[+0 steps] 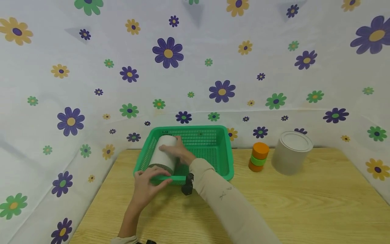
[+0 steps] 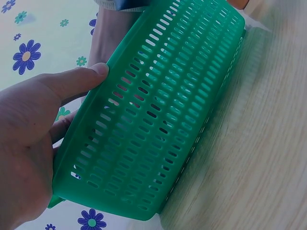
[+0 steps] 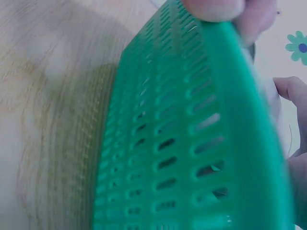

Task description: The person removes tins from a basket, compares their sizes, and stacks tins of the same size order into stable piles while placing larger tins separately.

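A green plastic basket [image 1: 225, 152] with slotted walls stands on the table. Inside its left part lies a white cylinder [image 1: 157, 156], tilted, one end toward the front rim. My right hand [image 1: 178, 150] grips the cylinder from above, thumb on its upper side and fingers over the far right side. At the front left, my left hand [image 1: 146, 186] pinches the basket's rim. In the left wrist view that thumb [image 2: 91, 76] presses the rim from outside, with the other fingers partly hidden behind the wall. Part of the right hand [image 3: 297, 105] shows past the rim in the right wrist view.
Right of the basket stand an orange container with a green band [image 1: 258, 157] and a larger white lidded can [image 1: 290, 152]. The wooden table [image 1: 289, 210] extends toward the front. A flower-patterned white cloth [image 1: 195, 78] hangs behind and at the sides.
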`<move>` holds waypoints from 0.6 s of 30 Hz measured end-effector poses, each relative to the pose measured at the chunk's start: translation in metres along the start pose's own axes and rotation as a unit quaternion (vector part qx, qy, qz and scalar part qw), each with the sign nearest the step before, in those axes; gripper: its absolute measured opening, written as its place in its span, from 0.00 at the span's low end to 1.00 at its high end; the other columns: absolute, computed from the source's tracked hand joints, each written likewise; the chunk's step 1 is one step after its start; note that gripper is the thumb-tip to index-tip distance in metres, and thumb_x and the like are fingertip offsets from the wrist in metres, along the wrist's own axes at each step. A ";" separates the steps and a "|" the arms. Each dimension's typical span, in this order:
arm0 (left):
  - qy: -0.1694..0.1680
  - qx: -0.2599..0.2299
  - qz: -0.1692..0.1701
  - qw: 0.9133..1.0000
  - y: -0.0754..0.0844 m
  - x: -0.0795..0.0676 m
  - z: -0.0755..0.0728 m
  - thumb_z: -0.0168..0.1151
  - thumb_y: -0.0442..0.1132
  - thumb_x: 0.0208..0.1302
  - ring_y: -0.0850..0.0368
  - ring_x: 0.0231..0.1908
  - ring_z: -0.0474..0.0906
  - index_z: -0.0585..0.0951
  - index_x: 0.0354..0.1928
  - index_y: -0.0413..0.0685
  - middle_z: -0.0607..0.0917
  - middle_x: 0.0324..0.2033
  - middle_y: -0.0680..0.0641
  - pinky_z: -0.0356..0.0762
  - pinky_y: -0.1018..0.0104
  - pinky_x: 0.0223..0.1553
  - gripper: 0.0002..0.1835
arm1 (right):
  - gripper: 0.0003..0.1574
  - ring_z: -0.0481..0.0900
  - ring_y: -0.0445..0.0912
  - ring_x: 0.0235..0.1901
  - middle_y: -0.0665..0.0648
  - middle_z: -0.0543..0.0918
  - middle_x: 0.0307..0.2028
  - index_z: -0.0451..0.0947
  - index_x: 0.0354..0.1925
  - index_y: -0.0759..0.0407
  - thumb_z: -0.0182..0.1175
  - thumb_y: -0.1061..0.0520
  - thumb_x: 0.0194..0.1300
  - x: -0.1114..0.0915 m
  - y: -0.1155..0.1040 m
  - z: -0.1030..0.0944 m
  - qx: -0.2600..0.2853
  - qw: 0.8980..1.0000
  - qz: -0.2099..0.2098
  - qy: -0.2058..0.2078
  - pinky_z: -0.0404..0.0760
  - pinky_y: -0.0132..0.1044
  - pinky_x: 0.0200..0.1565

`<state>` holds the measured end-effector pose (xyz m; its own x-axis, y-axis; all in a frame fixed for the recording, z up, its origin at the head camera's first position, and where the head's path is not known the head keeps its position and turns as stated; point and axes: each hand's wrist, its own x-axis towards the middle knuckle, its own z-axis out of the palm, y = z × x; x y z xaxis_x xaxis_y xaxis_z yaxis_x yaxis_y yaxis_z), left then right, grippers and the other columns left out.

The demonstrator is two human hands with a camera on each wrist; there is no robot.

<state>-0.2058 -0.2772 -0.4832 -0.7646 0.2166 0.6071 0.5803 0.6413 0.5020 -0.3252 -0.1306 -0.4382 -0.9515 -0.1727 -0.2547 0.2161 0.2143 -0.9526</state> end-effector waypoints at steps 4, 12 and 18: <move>0.000 -0.001 0.001 1.000 0.001 0.000 0.000 0.81 0.44 0.53 0.59 0.43 0.80 0.88 0.37 0.63 0.86 0.38 0.65 0.49 0.51 0.45 0.10 | 0.57 0.78 0.61 0.52 0.66 0.71 0.60 0.50 0.76 0.46 0.72 0.45 0.61 -0.003 -0.004 -0.010 0.017 0.999 -0.033 0.012 0.81 0.59 0.46; 0.002 -0.003 0.008 1.000 -0.001 0.000 -0.001 0.80 0.43 0.54 0.59 0.43 0.80 0.88 0.37 0.63 0.86 0.39 0.64 0.49 0.50 0.45 0.10 | 0.56 0.78 0.65 0.54 0.66 0.68 0.64 0.49 0.77 0.39 0.72 0.43 0.62 -0.017 -0.010 -0.035 0.045 0.997 -0.068 0.000 0.80 0.66 0.44; -0.001 -0.004 0.004 1.000 -0.001 -0.001 0.000 0.80 0.43 0.55 0.58 0.44 0.81 0.88 0.38 0.63 0.86 0.39 0.64 0.49 0.50 0.46 0.10 | 0.58 0.77 0.65 0.56 0.67 0.66 0.65 0.46 0.78 0.39 0.71 0.45 0.63 -0.031 -0.008 -0.056 0.053 0.994 -0.100 -0.007 0.81 0.64 0.45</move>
<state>-0.2056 -0.2778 -0.4837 -0.7606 0.2223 0.6100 0.5883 0.6333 0.5028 -0.3103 -0.0730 -0.4131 -0.9746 -0.2157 -0.0597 0.0451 0.0719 -0.9964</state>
